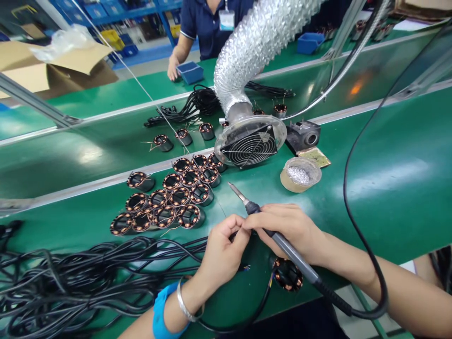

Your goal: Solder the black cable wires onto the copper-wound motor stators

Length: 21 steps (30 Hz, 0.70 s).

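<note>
My right hand (294,230) is wrapped round a soldering iron (293,254), its tip pointing up and left over the green bench. My left hand (224,249) is closed in a pinch, its fingertips meeting those of the right hand. A thin solder wire (221,207) slants down from the upper left to the left fingers; the pinch itself is partly hidden. Below the right hand lies a motor stator (287,274) with copper windings and a black cable (263,301) beside it, coloured leads showing. Another cable end (244,268) with bare leads pokes out by the left wrist.
Several stators (178,197) stand grouped at centre left, beside tangled black cables (70,278). A fume extractor fan (250,146) on a silver duct hangs ahead. A round tub (300,175) and an iron holder (304,136) stand right. Across the bench, a person's hand (173,68) nears a blue bin (190,73).
</note>
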Tool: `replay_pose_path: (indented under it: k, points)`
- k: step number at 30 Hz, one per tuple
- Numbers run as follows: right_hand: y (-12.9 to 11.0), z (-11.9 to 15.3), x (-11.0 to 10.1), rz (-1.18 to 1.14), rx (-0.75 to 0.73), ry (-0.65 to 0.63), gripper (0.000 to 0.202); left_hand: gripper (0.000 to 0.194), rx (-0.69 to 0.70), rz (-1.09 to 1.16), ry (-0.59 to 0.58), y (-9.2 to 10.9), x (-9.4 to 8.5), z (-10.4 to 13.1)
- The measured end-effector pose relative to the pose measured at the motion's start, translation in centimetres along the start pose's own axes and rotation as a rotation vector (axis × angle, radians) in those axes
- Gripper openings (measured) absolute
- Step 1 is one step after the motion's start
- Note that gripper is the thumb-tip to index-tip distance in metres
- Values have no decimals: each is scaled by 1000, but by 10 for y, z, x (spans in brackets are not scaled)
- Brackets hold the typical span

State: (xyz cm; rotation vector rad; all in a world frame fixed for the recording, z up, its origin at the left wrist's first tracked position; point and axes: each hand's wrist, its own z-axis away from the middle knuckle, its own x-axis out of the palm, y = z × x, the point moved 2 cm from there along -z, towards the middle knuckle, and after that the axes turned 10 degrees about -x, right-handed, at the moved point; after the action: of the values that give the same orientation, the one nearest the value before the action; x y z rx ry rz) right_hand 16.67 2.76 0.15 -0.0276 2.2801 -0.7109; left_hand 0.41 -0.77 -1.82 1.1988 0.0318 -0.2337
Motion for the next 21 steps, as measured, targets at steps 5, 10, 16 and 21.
replay_pose_path:
  k: [5,10,16,21]
  points:
    - [-4,-7,2,-59,18,102,29,20,77,-202,24,2,-1,2]
    - [-3,-5,-3,-83,90,140,30,20,82,-329,35,5,-4,3]
    - [4,10,-2,68,-12,41,37,24,-2,-134,-58,4,-4,-1]
    - [-3,13,-12,85,-24,174,35,22,-42,-53,58,2,-2,-3]
